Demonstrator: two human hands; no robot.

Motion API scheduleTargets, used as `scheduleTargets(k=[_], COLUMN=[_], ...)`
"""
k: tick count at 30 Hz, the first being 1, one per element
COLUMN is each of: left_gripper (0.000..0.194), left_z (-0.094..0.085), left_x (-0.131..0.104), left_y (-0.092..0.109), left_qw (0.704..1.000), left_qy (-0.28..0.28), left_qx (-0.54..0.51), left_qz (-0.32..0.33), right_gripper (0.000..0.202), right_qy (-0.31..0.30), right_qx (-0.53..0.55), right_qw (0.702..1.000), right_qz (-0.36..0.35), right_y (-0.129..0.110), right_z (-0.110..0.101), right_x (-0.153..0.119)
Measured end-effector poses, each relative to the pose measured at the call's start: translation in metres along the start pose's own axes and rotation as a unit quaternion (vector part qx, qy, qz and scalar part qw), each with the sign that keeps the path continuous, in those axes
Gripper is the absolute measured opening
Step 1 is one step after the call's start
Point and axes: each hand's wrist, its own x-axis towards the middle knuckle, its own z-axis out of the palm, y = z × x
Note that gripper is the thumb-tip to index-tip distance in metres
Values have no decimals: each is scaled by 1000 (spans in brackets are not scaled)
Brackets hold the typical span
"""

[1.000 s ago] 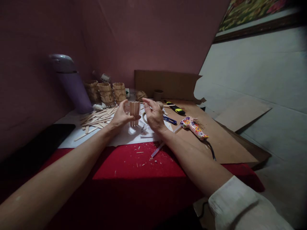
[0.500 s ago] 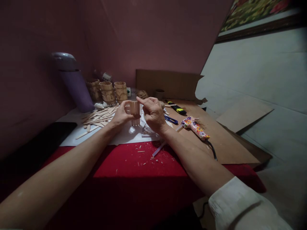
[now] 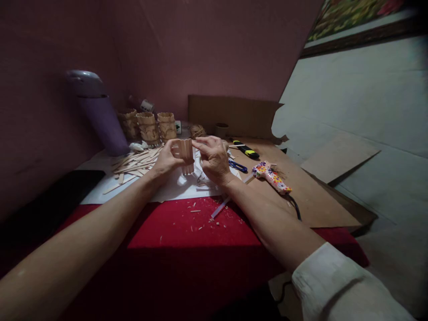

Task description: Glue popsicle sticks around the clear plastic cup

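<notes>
Here's the left hand [image 3: 166, 160], curled and closed on the stick piece [image 3: 187, 156], thumb at its front, gripping it from its left side; the flat wooden strips stand upright, side by side, above the white paper [image 3: 167, 192]. Over comes the right hand [image 3: 214, 159] on the other flank, fingers partly bent, their tips right at the piece's upper right edge; whether they pinch anything, I cannot tell; loose sticks [image 3: 135, 165] lie heaped left of the grip, and the blue cutter [image 3: 238, 166] sits just beyond the right wrist.
</notes>
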Motion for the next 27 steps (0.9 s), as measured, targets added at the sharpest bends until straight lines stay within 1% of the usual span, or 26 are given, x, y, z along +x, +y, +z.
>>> scheduleTargets(k=[2, 4, 8, 10, 12, 19, 23, 27], left_gripper=[75, 74, 74, 76, 76, 76, 76, 72], left_z=[0, 0, -1, -1, -2, -1, -1, 0], left_x=[1, 2, 1, 1, 1, 2, 2, 1], left_y=[-1, -2, 0, 0, 0, 0, 1, 2], left_qw=[1000, 1000, 999, 999, 999, 999, 999, 998], left_qy=[-7, -15, -25, -29, -35, -29, -28, -32], left_qx=[4, 12, 25, 31, 35, 40, 38, 43], left_qz=[-3, 2, 9, 9, 10, 13, 14, 13], right_gripper=[52, 48, 31, 21, 16, 17, 21, 21], right_qy=[10, 25, 56, 64, 70, 84, 85, 89], right_qx=[-23, -24, 5, 17, 29, 60, 68, 78], right_qw=[1000, 999, 997, 997, 997, 995, 994, 993], right_qz=[5, -9, -43, -36, -22, -4, 4, 11], right_y=[-2, -4, -8, -9, -9, -8, -7, -8], right_z=[-1, -2, -2, -1, 0, 4, 4, 5], right_x=[0, 2, 11, 17, 21, 24, 24, 24])
